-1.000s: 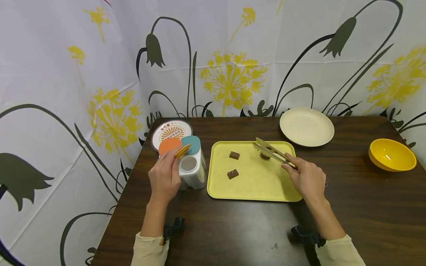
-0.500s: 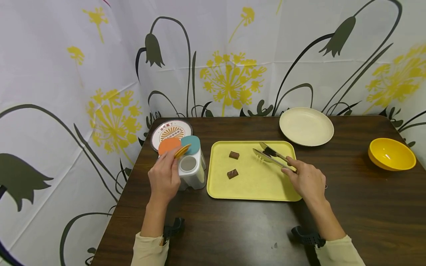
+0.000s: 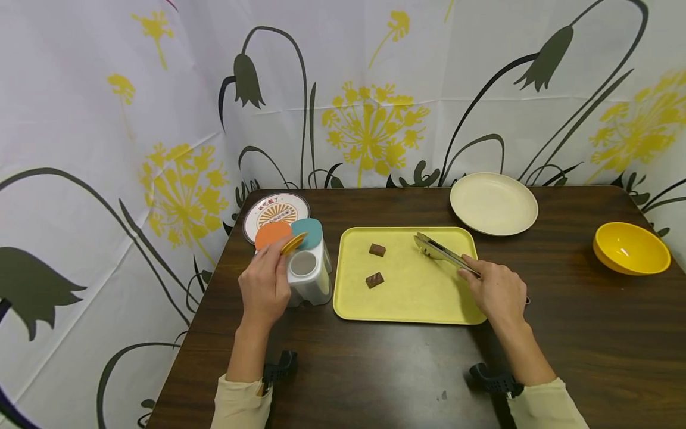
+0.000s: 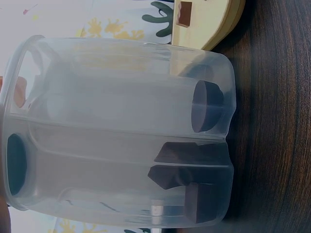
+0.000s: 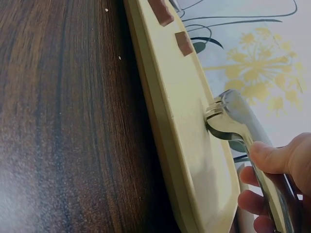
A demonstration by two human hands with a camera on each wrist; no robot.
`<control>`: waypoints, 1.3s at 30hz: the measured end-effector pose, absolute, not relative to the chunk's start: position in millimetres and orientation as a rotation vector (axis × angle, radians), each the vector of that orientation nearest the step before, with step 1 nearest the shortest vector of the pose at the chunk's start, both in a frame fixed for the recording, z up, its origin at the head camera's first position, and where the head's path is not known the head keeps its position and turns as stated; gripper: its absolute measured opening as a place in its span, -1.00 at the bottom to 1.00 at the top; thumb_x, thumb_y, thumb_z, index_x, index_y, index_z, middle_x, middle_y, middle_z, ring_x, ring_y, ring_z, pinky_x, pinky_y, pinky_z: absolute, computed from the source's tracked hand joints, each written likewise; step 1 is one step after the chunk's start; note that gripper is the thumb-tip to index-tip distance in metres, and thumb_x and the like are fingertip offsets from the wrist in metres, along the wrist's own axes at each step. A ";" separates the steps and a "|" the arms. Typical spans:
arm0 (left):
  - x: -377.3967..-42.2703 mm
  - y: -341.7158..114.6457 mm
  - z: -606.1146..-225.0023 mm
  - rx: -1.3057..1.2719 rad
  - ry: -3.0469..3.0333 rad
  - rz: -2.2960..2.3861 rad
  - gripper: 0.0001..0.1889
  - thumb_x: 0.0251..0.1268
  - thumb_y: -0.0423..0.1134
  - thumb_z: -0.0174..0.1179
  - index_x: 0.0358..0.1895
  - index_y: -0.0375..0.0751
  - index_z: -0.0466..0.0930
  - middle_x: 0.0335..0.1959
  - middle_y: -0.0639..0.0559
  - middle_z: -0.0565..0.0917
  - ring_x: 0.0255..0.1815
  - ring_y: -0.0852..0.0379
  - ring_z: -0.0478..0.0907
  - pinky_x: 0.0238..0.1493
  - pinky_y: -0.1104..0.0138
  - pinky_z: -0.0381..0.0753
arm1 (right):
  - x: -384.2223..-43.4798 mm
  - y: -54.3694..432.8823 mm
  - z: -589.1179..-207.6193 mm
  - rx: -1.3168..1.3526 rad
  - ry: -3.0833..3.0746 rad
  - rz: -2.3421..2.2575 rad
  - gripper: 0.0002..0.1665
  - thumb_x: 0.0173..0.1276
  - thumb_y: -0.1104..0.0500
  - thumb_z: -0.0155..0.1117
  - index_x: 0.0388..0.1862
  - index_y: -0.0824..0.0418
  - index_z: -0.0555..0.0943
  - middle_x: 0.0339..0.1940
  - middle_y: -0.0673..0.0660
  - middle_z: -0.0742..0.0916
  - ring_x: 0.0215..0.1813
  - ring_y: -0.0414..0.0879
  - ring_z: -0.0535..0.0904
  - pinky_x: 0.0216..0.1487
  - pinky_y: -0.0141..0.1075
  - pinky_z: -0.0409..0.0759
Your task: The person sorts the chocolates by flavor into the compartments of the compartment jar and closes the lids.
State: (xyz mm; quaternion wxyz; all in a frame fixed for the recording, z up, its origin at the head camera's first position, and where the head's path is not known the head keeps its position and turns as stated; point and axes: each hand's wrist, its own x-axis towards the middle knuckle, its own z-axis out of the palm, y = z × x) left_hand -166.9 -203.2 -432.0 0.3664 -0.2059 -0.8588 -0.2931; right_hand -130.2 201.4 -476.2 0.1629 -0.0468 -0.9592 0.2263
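My left hand (image 3: 265, 292) pinches a yellow-orange lid (image 3: 295, 243), tilted up beside the round opening of a clear storage container (image 3: 316, 286) with a white top. Dark chocolate pieces (image 4: 206, 107) lie in the container's base in the left wrist view. My right hand (image 3: 498, 293) grips metal tongs (image 3: 447, 253), their arms squeezed close together over the yellow tray (image 3: 407, 304). The dark piece earlier between the tong heads is now hidden. Two brown chocolate pieces, one farther back (image 3: 377, 249) and one nearer (image 3: 374, 280), lie on the tray's left half.
Orange (image 3: 272, 233) and teal lids (image 3: 308, 232) cover other openings of the container. Behind it lies a printed plate (image 3: 252, 226). A cream plate (image 3: 494, 204) sits behind the tray's right corner, and a yellow bowl (image 3: 631, 250) stands far right on the dark wooden table (image 3: 386, 369).
The tongs have closed around the dark piece at the tray's right side, and their heads have come together. My left hand and the lid have stayed in place.
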 end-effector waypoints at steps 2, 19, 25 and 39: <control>-167.2 -202.9 -432.1 -0.532 -2.203 -0.759 -0.64 0.39 -0.25 -0.05 0.15 -0.12 0.61 -0.13 -0.08 0.72 -0.14 -0.06 0.66 -0.44 -0.01 0.55 | -130.0 201.5 -476.3 -0.134 -2.730 0.646 -0.57 0.20 0.01 0.46 0.07 0.05 0.73 -0.84 0.05 0.48 -0.73 -0.08 0.16 -0.74 -0.21 0.12; -167.1 -202.0 -430.5 -0.529 -2.200 -0.746 -0.64 0.38 -0.24 -0.05 0.15 -0.12 0.61 -0.15 -0.09 0.72 -0.17 -0.07 0.66 -0.47 -0.01 0.54 | -129.3 186.5 -457.6 0.118 -2.440 0.677 -0.57 0.11 0.06 0.52 0.02 0.03 0.76 -0.26 0.12 0.80 -0.74 -0.14 0.31 -0.74 -0.23 0.11; -167.0 -201.8 -430.6 -0.524 -2.195 -0.748 -0.64 0.38 -0.25 -0.04 0.15 -0.11 0.61 -0.13 -0.07 0.73 -0.18 -0.06 0.66 -0.46 -0.01 0.55 | -125.7 173.1 -446.3 0.249 -2.357 0.675 -0.56 0.10 0.09 0.53 0.02 0.02 0.76 -0.16 0.03 0.79 -0.71 -0.14 0.49 -0.76 -0.29 0.09; -166.7 -203.6 -431.7 -0.519 -2.213 -0.745 -0.64 0.38 -0.25 -0.04 0.15 -0.13 0.60 -0.11 -0.09 0.73 -0.14 -0.08 0.66 -0.45 -0.01 0.56 | -120.5 138.8 -428.3 0.520 -2.268 0.685 -0.52 0.12 0.09 0.51 0.08 0.01 0.73 -0.10 -0.02 0.79 -0.25 -0.03 0.75 -0.73 -0.23 0.41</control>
